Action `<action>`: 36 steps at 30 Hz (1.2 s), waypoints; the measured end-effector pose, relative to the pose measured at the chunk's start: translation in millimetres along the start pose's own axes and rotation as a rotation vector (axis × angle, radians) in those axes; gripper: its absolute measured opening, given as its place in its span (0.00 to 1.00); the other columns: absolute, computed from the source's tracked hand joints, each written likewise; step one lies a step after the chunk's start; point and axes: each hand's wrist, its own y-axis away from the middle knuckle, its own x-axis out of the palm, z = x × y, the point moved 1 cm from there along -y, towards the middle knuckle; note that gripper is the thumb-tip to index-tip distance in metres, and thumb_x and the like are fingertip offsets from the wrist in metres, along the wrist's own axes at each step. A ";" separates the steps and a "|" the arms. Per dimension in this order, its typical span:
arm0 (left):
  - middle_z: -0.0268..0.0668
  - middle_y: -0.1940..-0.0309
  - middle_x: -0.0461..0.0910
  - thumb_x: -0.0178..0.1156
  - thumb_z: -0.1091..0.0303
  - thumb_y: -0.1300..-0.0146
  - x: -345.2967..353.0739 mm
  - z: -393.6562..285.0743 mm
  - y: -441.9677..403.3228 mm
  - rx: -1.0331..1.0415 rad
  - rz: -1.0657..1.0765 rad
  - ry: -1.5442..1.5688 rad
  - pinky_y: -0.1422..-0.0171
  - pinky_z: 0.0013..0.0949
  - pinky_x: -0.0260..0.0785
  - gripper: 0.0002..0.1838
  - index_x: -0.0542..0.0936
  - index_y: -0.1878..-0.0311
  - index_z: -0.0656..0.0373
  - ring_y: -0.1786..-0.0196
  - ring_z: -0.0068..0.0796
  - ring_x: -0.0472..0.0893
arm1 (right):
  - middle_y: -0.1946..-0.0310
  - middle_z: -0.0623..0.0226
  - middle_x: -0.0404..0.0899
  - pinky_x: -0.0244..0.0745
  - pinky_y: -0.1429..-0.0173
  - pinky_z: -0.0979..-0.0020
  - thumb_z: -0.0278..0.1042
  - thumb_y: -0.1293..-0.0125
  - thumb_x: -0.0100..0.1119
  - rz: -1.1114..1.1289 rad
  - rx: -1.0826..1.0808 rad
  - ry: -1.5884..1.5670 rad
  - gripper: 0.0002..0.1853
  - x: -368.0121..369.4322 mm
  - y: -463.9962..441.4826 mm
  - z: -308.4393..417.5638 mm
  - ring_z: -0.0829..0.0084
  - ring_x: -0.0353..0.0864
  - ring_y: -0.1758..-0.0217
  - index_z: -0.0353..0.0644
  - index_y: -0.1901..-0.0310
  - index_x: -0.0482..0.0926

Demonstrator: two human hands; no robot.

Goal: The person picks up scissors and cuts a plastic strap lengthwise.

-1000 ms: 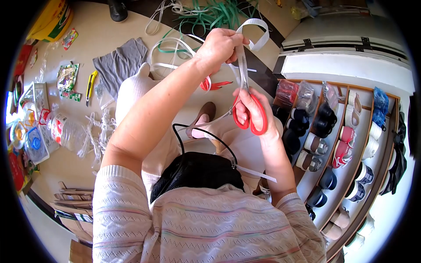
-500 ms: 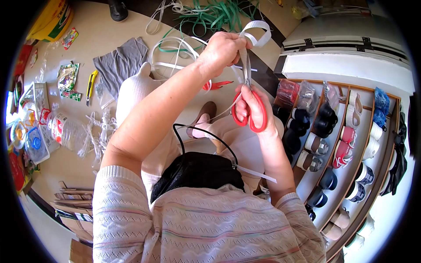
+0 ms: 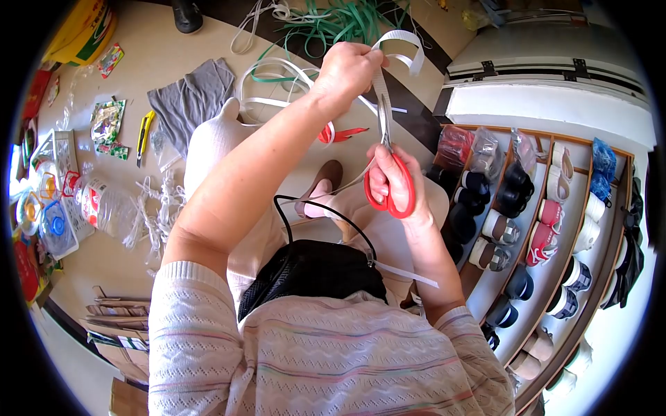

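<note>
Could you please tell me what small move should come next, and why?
I would probably ease the red-handled scissors only slightly forward along the white strap: the right hand grips them with their blades pointing up along it, while the left hand pinches it just beyond the tips, so a short advance seems safest.

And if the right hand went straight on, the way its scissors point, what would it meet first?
Most likely the white strip ahead of the scissors, then the left hand that holds it. Depth is unclear; the scissors may already touch it.
</note>
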 end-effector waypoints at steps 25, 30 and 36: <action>0.27 0.85 0.67 0.54 0.64 0.37 2.2 -4.6 9.1 -0.041 0.193 0.154 0.78 0.22 0.52 0.12 0.82 0.66 0.63 0.84 0.15 0.60 | 0.83 0.75 0.67 0.60 0.76 0.81 0.52 0.36 0.56 -0.090 -0.090 0.222 0.21 -3.7 -9.5 9.3 0.84 0.64 0.83 0.38 0.61 0.73; 0.27 0.85 0.66 0.55 0.64 0.37 0.7 -4.1 6.6 -0.061 0.192 0.172 0.78 0.22 0.52 0.12 0.82 0.65 0.63 0.83 0.14 0.60 | 0.81 0.75 0.69 0.61 0.72 0.79 0.49 0.40 0.63 -0.274 -0.327 0.564 0.19 3.6 -15.1 8.9 0.83 0.63 0.78 0.38 0.66 0.75; 0.27 0.84 0.67 0.54 0.64 0.36 2.0 -3.0 6.6 -0.046 0.198 0.202 0.78 0.22 0.52 0.12 0.82 0.65 0.63 0.83 0.14 0.60 | 0.75 0.78 0.69 0.60 0.68 0.84 0.42 0.36 0.60 -0.316 -0.379 0.671 0.15 -0.8 -18.7 2.4 0.87 0.63 0.72 0.37 0.62 0.74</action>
